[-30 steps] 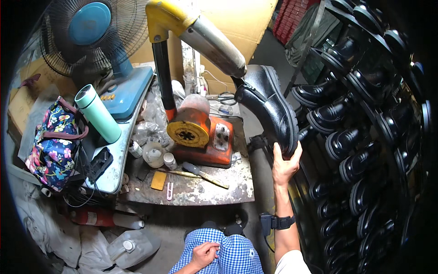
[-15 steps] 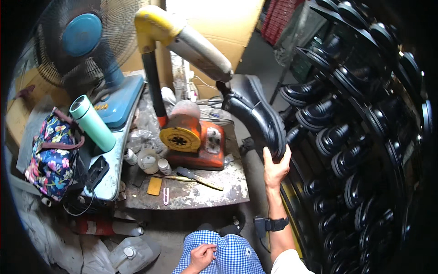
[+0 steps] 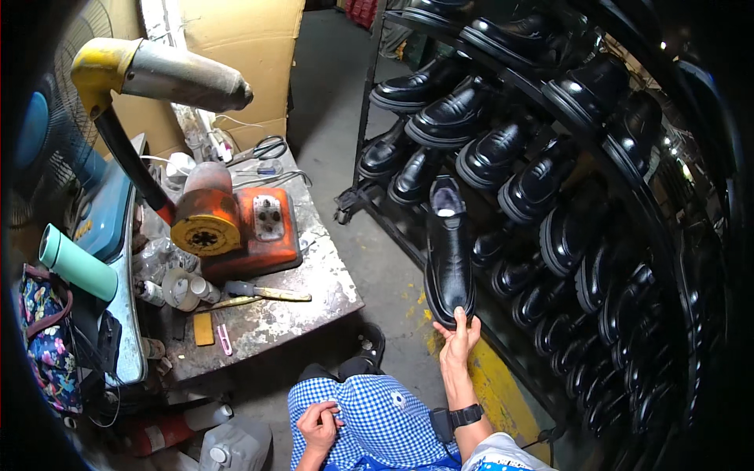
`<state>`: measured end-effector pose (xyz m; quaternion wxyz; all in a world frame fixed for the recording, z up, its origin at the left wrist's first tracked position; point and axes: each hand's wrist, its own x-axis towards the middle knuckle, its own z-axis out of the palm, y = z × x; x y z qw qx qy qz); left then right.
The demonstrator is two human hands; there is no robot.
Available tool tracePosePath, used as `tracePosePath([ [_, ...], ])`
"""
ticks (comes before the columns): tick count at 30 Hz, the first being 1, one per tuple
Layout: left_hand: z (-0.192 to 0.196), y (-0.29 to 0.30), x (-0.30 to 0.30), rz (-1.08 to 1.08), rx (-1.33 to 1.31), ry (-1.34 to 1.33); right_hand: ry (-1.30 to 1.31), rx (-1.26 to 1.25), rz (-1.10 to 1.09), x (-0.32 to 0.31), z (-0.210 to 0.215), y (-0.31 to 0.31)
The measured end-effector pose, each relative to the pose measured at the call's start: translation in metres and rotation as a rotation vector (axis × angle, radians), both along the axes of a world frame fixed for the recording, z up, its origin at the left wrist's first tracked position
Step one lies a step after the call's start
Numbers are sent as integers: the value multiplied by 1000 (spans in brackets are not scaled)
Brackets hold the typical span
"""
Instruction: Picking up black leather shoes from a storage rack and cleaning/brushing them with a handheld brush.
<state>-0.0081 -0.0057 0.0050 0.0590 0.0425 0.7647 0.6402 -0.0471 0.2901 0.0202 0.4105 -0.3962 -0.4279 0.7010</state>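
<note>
My right hand (image 3: pixel 457 343) grips a shiny black leather shoe (image 3: pixel 450 271) by its toe, thumb on top and fingers beneath. The shoe points toward me, its opening at the far end, in front of a rack of similar shoes. My left hand (image 3: pixel 318 425) rests on the blue checked cloth (image 3: pixel 363 412) over my lap. Its fingers are curled in, and whether anything is in them is hidden. Left of the shoe stands an orange and yellow hot-air blower (image 3: pixel 250 231), its metal nozzle (image 3: pixel 188 77) reaching out above the table.
Black shoes (image 3: pixel 491 153) fill the tiered rack on the right. The worn table (image 3: pixel 275 326) carries a brush (image 3: pixel 271 293), a yellow block (image 3: pixel 203 329), scissors (image 3: pixel 269 147) and small pots. Farther left are a mint bottle (image 3: pixel 78 263), a flowered bag (image 3: pixel 51 341) and a fan (image 3: pixel 75 102).
My right hand has drawn the shoe away from the blower's nozzle, toward the rack and nearer me. The view has turned right. My left hand stays on my lap.
</note>
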Motion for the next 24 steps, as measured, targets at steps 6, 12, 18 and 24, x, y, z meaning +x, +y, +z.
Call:
tracePosePath([
  [6, -5, 0, 3, 9, -56, 16, 171, -96, -210, -80, -31, 31],
  [12, -6, 9, 1, -42, 2, 17, 410, -419, 227, -155, -82, 120],
  [18, -8, 4, -1, 7, -58, 7, 74, -418, 412, -133, -76, 93],
  [24, -8, 2, 0, -1, -54, 12, 275, -532, -18, -84, -70, 152],
])
